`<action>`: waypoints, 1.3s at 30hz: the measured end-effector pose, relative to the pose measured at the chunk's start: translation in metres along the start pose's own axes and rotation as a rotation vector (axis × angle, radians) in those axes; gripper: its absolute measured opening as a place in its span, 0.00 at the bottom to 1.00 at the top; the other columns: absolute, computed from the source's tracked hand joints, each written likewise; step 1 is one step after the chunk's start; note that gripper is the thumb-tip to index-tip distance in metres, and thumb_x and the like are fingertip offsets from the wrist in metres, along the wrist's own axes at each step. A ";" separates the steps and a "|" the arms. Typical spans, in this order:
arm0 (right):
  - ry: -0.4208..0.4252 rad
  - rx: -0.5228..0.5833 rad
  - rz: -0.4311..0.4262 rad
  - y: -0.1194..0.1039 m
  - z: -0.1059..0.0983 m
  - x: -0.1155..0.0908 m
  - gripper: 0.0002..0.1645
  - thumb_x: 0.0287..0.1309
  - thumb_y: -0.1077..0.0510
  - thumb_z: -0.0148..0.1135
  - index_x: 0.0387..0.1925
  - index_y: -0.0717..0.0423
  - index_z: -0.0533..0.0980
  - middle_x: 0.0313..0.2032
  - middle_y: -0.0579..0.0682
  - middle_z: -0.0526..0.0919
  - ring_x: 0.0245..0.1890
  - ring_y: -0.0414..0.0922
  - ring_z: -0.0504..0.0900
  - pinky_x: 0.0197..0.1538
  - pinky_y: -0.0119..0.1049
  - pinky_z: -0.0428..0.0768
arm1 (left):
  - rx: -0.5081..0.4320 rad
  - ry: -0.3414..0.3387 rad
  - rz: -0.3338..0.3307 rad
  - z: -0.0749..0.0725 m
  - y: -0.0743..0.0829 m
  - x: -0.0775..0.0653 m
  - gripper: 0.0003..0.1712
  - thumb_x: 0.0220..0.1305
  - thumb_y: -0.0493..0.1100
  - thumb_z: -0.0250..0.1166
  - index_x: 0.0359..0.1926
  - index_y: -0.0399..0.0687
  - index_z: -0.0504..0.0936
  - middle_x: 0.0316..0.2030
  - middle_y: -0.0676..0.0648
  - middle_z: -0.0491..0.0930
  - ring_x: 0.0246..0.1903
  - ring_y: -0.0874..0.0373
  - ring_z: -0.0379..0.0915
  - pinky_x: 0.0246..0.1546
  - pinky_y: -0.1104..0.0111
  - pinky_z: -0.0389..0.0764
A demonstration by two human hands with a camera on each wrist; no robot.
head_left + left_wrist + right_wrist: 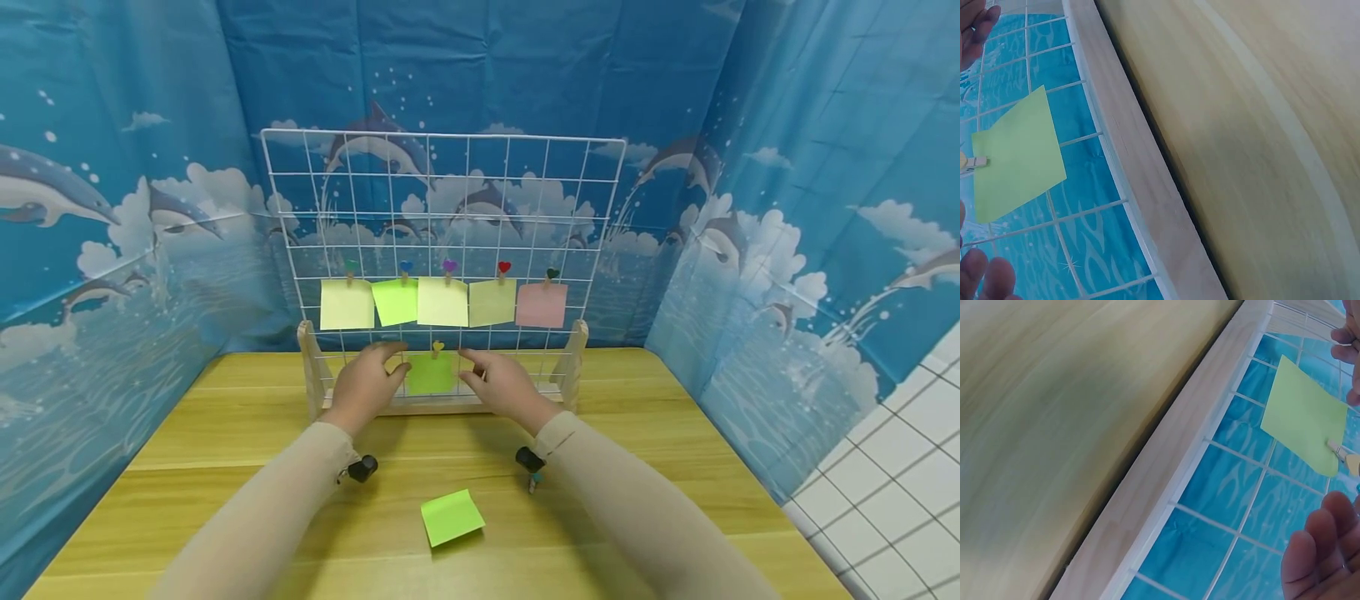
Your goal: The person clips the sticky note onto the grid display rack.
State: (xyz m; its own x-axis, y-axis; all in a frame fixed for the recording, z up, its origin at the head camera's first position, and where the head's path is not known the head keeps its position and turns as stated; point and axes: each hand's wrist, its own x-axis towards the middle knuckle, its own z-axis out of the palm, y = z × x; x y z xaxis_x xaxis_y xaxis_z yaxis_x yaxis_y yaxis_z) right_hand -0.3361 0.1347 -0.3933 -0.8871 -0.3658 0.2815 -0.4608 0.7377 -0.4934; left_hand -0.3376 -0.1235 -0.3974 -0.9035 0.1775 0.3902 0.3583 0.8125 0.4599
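A green sticky note (430, 375) hangs low on the white wire grid (447, 217), held at its top by a small clothespin with a yellow heart (438, 347). My left hand (369, 383) is at the note's left edge, fingers relaxed and thumb apart from the index finger. On the other side my right hand (504, 383) mirrors it, its thumb and index finger spread near the right edge. Both wrist views show the note (1019, 156) between the hands, with gaps between it and the fingertips (1300, 550). Neither hand holds anything.
Above hangs a row of several clipped notes, ending in a pink note (542, 305). The grid stands in a wooden base (442, 406). Nearer on the table (390, 550) lies a green sticky note (452, 517). A small teal-topped clothespin (534, 482) lies by the right wrist.
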 end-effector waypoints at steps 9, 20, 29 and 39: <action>0.028 -0.077 0.003 0.010 -0.011 -0.017 0.29 0.77 0.45 0.60 0.73 0.50 0.75 0.67 0.53 0.80 0.60 0.52 0.84 0.61 0.52 0.84 | 0.032 -0.019 0.065 -0.011 0.001 -0.010 0.25 0.77 0.55 0.63 0.68 0.52 0.80 0.67 0.44 0.81 0.67 0.41 0.76 0.64 0.43 0.79; 0.056 -0.141 -0.033 0.021 -0.023 -0.033 0.29 0.77 0.45 0.60 0.71 0.53 0.76 0.68 0.56 0.78 0.69 0.59 0.76 0.69 0.58 0.77 | 0.113 -0.071 0.123 -0.016 0.003 -0.019 0.33 0.76 0.58 0.64 0.74 0.48 0.74 0.72 0.42 0.75 0.73 0.38 0.68 0.73 0.39 0.68; 0.054 -0.178 -0.071 0.029 -0.029 -0.044 0.29 0.76 0.47 0.61 0.71 0.56 0.76 0.74 0.62 0.71 0.76 0.63 0.67 0.75 0.63 0.69 | 0.147 -0.121 0.132 -0.018 0.004 -0.028 0.37 0.75 0.60 0.63 0.78 0.51 0.70 0.76 0.38 0.68 0.77 0.34 0.61 0.73 0.35 0.64; 0.021 -0.211 -0.087 0.035 -0.035 -0.057 0.35 0.75 0.45 0.63 0.74 0.57 0.72 0.79 0.61 0.65 0.80 0.64 0.61 0.77 0.64 0.64 | 0.157 -0.171 0.126 -0.022 0.012 -0.040 0.42 0.74 0.67 0.61 0.79 0.53 0.67 0.80 0.38 0.61 0.80 0.31 0.50 0.75 0.33 0.58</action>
State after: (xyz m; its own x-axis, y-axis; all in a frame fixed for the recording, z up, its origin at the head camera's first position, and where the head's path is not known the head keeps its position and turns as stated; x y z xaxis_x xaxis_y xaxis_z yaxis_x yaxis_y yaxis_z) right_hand -0.3006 0.2009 -0.3975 -0.8426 -0.4225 0.3339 -0.5173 0.8073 -0.2840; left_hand -0.2919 -0.1333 -0.3903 -0.8854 0.3636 0.2897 0.4419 0.8519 0.2812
